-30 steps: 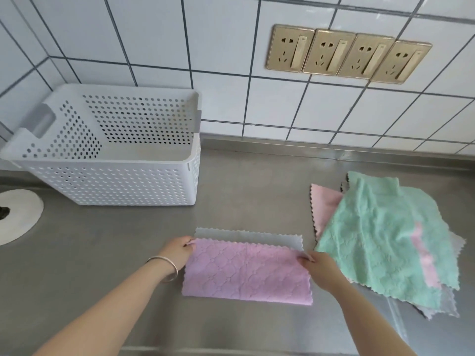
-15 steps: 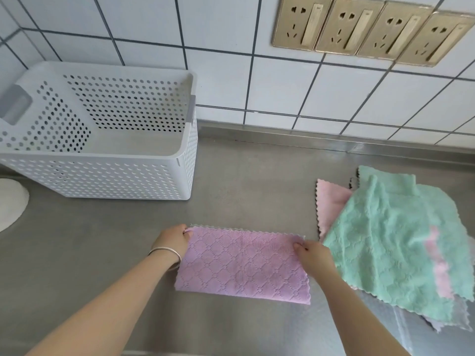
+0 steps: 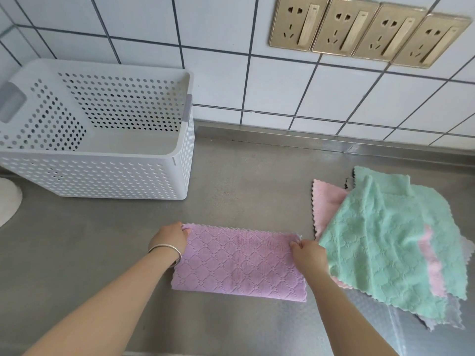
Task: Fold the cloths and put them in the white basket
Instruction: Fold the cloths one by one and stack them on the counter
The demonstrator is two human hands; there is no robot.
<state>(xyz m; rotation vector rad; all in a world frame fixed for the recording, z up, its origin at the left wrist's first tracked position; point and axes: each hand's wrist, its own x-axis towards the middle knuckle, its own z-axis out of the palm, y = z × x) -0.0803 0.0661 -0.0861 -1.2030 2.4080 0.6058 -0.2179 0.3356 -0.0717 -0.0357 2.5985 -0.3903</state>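
A purple cloth (image 3: 239, 263) lies folded in half on the steel counter, its two far edges lined up. My left hand (image 3: 171, 238) pinches its far left corner and my right hand (image 3: 307, 254) pinches its far right corner. To the right lies a loose pile of cloths with a green cloth (image 3: 390, 242) on top, a pink cloth (image 3: 326, 201) under it and a pale grey one at the bottom. The white basket (image 3: 123, 181), perforated, stands at the back left with nothing visible inside.
The steel counter (image 3: 252, 181) meets a white tiled wall at the back, with several brass sockets (image 3: 367, 32) high on it. A white round object (image 3: 7, 201) shows at the left edge beside the basket.
The top layer's far edge has been drawn away from me until it covers the lower layer's grey strip. Both hands kept their grip on the corners.
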